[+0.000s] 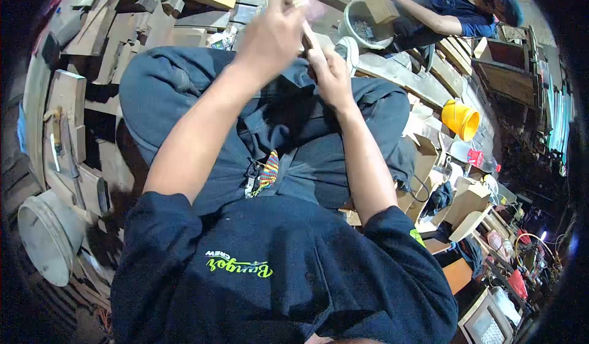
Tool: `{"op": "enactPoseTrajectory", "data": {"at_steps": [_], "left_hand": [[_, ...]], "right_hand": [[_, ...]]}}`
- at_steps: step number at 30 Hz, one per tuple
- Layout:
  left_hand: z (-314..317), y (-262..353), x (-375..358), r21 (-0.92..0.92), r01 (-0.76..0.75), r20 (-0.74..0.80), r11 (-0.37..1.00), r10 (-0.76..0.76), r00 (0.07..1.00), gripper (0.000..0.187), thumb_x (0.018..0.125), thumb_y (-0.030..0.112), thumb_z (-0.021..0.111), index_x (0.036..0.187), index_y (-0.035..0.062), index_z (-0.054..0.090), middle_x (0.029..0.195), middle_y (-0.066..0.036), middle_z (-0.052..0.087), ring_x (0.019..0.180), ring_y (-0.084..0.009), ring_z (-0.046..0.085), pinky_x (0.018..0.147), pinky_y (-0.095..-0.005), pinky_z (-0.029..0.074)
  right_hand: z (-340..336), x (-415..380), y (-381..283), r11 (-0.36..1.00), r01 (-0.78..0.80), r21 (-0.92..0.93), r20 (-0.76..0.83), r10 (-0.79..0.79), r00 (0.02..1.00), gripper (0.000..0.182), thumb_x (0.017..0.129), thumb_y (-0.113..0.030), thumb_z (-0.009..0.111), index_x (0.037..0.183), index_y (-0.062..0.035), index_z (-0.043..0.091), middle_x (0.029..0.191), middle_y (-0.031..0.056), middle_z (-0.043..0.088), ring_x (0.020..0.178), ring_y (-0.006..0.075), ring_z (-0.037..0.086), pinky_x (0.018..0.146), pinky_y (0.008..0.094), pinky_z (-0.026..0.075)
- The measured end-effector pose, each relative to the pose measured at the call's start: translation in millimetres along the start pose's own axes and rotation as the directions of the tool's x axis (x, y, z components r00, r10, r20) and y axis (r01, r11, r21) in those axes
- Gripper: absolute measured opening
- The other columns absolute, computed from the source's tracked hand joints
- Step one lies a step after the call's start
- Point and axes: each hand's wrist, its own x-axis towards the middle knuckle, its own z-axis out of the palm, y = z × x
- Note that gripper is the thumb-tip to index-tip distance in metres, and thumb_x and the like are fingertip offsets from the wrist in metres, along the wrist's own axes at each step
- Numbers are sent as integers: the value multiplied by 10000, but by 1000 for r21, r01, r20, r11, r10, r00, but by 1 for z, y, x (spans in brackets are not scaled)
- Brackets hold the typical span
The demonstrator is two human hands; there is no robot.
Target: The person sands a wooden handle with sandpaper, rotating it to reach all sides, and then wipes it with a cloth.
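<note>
A slim, pale wooden stick [311,36] slants above my lap, its far end poking out past my left hand. My left hand [271,36] is closed around its upper part, slightly blurred. I cannot make out whether anything else is tucked inside that fist. Lower down, my right hand [333,77] grips the near end, with the thumb lying along the wood. Both hands are over my crossed legs in dark trousers [178,98].
Wood pieces [67,98] and a round pale container [46,236] lie to my left. Ahead, another person [448,6] holds a wood block [377,3] over a bucket [362,34]. A yellow bucket [460,120] and cluttered wooden parts [469,203] are on the right.
</note>
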Motion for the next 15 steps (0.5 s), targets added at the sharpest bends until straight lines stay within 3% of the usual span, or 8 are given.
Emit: {"op": "enactPoseTrajectory", "data": {"at_steps": [2, 4, 6, 7, 10, 12, 14, 15], "left_hand": [[-2, -19, 17, -19, 9, -149, 1000, -12, 989, 245, 926, 138, 551, 1150, 139, 651, 1031, -141, 543, 761, -344, 655, 663, -467, 562], [4, -21, 11, 45, 20, -161, 999, -12, 987, 247, 925, 151, 562, 1158, 140, 645, 1033, -135, 540, 771, -339, 659, 660, -456, 563], [0, -4, 0, 6, -2, -53, 1000, 2, 999, 237, 922, 163, 578, 1148, 133, 643, 1023, -127, 540, 787, -334, 665, 667, -449, 563], [-3, 6, -4, -17, 61, -4, 998, -61, 998, 284, 935, 161, 572, 1210, 170, 644, 1087, -142, 533, 883, -355, 631, 733, -458, 544], [-5, 4, 0, -24, 26, -21, 999, -27, 999, 224, 906, 169, 605, 1119, 109, 639, 1073, -132, 543, 826, -348, 674, 694, -449, 570], [-3, 3, 1, -37, 36, 2, 999, -36, 999, 245, 903, 175, 614, 1138, 109, 637, 1101, -128, 545, 834, -351, 674, 699, -450, 571], [-3, 3, 1, -9, 53, 36, 999, -53, 998, 298, 933, 176, 579, 1224, 185, 646, 1113, -144, 540, 940, -351, 626, 786, -448, 547], [-4, 3, 0, -39, 65, 40, 997, -63, 997, 295, 932, 181, 582, 1219, 177, 652, 1105, -145, 542, 949, -352, 622, 789, -448, 546]], "right_hand": [[-1, -1, 4, 995, -73, -69, 28, 75, 997, 365, 954, -309, 569, 868, 42, 615, 635, 125, 565, 608, 206, 538, 587, 366, 428], [0, -3, -11, 993, -28, -112, -12, 27, 1000, 366, 953, -311, 570, 903, 46, 630, 642, 130, 567, 614, 216, 538, 600, 373, 429], [-2, -1, -9, 991, -41, -130, 13, 43, 999, 370, 952, -313, 570, 932, 50, 638, 651, 130, 572, 619, 215, 545, 607, 369, 435], [1, -1, 0, 997, -34, -68, 11, 35, 999, 369, 953, -315, 569, 928, 46, 639, 651, 127, 576, 621, 213, 549, 607, 367, 437], [0, 0, 8, 997, -66, 25, 32, 65, 997, 367, 958, -324, 563, 915, 32, 640, 664, 117, 591, 629, 204, 558, 605, 362, 439], [2, 1, 3, 999, -26, 29, 5, 26, 1000, 365, 962, -327, 556, 906, 24, 637, 679, 115, 598, 632, 204, 553, 603, 363, 438], [-2, 0, 3, 998, -63, -14, 35, 63, 997, 371, 965, -337, 558, 907, 23, 631, 691, 117, 597, 639, 204, 546, 603, 365, 431], [0, 1, 8, 999, -24, -27, 16, 24, 1000, 376, 966, -342, 560, 905, 23, 628, 689, 114, 591, 637, 202, 540, 601, 363, 427]]}}
